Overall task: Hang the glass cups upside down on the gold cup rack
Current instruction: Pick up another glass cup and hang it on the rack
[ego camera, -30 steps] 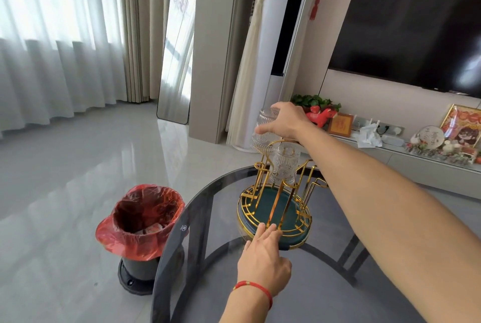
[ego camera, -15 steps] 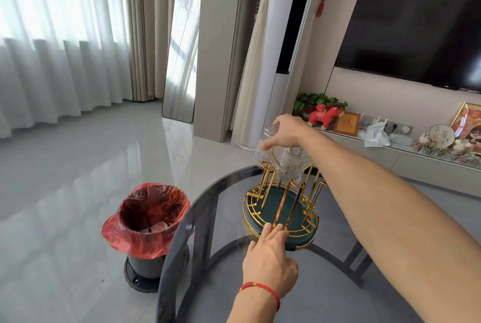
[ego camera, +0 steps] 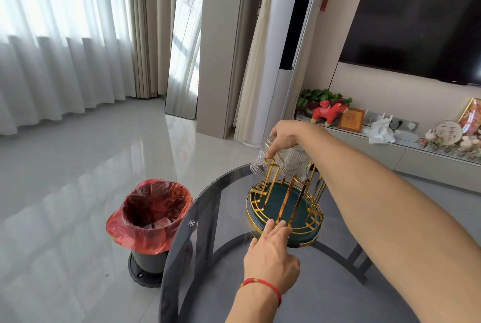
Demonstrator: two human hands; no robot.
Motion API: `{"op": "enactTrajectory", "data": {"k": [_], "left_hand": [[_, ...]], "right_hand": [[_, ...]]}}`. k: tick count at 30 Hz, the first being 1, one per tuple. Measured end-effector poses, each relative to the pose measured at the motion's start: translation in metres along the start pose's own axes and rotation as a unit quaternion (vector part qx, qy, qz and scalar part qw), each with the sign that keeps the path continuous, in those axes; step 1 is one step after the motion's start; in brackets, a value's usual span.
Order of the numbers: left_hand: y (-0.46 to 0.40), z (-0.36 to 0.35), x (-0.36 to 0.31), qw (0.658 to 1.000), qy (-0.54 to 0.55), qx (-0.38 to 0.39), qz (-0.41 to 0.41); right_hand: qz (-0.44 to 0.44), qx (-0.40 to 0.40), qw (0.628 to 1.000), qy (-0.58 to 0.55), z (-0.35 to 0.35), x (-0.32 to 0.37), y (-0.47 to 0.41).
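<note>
The gold cup rack (ego camera: 285, 201), with upright gold prongs over a dark green round base, stands on the smoked glass table (ego camera: 208, 218). My right hand (ego camera: 285, 136) grips the bottom of an upside-down ribbed glass cup (ego camera: 260, 162) at the rack's far left prong. A second upside-down glass cup (ego camera: 296, 166) hangs just right of it, partly behind my fingers. My left hand (ego camera: 270, 257), with a red string at the wrist, rests its fingertips on the rack's near rim, fingers extended and together.
A bin with a red liner (ego camera: 149, 221) stands on the floor left of the table. A low cabinet (ego camera: 390, 150) with ornaments and a dark TV (ego camera: 416, 17) are at the back right. A mirror (ego camera: 183, 62) leans by the curtains.
My right hand has lowered the glass cup onto the far left prong. My left hand has stayed at the rack's near rim. The camera has shifted slightly.
</note>
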State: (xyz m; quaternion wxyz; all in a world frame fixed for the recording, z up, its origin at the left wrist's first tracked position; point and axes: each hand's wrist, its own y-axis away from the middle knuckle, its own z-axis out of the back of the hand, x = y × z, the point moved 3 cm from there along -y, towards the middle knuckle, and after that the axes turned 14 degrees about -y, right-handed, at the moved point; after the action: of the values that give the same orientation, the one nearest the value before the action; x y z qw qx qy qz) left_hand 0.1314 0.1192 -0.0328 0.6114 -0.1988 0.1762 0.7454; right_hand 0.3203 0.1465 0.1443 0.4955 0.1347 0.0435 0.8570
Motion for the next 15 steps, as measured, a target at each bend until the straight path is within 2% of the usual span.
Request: {"op": "enactTrajectory", "data": {"k": [4, 7, 10, 12, 15], "left_hand": [[-0.001, 0.000, 0.001, 1.000, -0.008, 0.004, -0.003], [0.000, 0.002, 0.001, 1.000, -0.014, -0.001, -0.006], [0.005, 0.007, -0.003, 1.000, -0.022, -0.019, -0.010], [0.009, 0.016, -0.006, 0.998, -0.016, -0.062, -0.005], [0.022, 0.027, -0.020, 0.992, 0.009, -0.123, -0.011]], "right_hand": [[-0.004, -0.004, 0.997, 0.075, -0.001, 0.002, 0.003], [0.025, -0.061, 0.993, 0.098, -0.002, -0.002, 0.015], [0.094, -0.158, 0.983, 0.020, 0.001, -0.019, 0.050], [0.135, -0.217, 0.967, -0.021, 0.003, -0.035, 0.083], [0.130, -0.258, 0.955, -0.071, -0.002, -0.075, 0.146]]}}
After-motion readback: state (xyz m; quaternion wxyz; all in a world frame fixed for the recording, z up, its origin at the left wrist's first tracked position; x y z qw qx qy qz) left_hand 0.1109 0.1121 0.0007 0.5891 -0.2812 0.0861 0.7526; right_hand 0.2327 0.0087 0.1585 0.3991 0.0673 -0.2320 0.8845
